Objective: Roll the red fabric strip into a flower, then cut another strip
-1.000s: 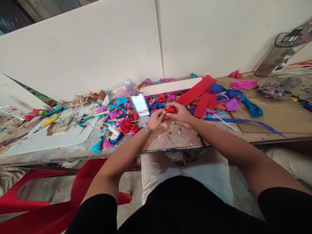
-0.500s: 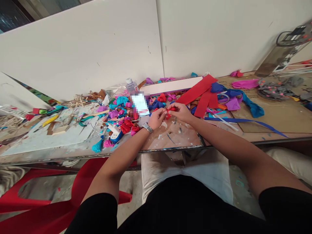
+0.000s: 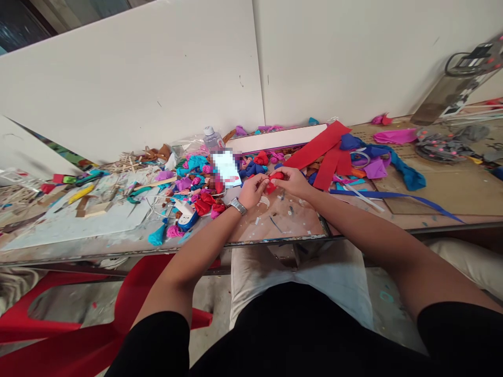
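Note:
A small piece of red crepe paper is pinched between my two hands, above the table's front part. My left hand, with a watch on the wrist, grips its left side with thumb and fingertips. On the other side my right hand has its fingers closed round the same piece. Behind my hands lie crumpled rosettes in red, blue, purple and pink. Wide red strips lie just behind my right hand. A lit phone leans behind my left hand.
A clear bottle stands behind the phone. Left are a blue-and-white power strip, green-handled pliers and a yellow cutter. Right are a blue strip, cardboard and a large grey bottle. A red chair is below left.
Both hands stay almost in place on the red paper. The fingers of my right hand have shifted slightly around it.

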Demonstrator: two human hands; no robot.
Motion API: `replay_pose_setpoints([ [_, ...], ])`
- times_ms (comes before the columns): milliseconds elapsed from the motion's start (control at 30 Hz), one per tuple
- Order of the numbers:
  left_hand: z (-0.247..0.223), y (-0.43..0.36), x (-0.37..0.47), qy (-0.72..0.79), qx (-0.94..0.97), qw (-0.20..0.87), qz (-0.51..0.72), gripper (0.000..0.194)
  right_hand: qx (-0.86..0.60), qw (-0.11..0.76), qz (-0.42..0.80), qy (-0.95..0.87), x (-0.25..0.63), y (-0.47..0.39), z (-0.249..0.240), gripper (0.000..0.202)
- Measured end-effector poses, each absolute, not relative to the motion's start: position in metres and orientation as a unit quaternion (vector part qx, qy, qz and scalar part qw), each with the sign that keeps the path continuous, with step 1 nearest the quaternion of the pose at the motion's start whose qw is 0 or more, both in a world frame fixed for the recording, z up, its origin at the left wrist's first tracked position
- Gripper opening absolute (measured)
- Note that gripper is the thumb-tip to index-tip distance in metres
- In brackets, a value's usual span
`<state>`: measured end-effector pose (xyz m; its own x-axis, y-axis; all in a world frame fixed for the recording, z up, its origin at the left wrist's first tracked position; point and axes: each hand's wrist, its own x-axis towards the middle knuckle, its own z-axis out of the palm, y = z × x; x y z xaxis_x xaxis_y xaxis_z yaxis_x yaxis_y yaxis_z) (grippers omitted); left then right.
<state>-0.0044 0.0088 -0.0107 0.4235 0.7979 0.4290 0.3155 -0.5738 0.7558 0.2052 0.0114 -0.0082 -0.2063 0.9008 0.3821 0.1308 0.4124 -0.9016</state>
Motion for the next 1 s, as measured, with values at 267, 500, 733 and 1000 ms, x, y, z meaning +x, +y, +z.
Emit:
replay_pose_setpoints([
  [267,-0.013,0.011,-0.006,0.355,0.792,0.288,0.404,0.051,-0.373,0.511,0.376,-0.677,0.205,0.014,-0.011,0.035],
  [500,-0.016,0.013,-0.003,0.363,0.75,0.363,0.417,0.056,-0.382,0.517,0.349,-0.683,0.207,0.014,-0.009,0.036],
  [733,-0.019,0.02,-0.002,0.363,0.649,0.521,0.421,0.05,-0.373,0.514,0.369,-0.678,0.206,0.014,-0.009,0.039],
  [1000,-0.019,0.017,0.0,0.328,0.688,0.467,0.448,0.042,-0.377,0.512,0.362,-0.682,0.207,0.017,-0.011,0.038],
])
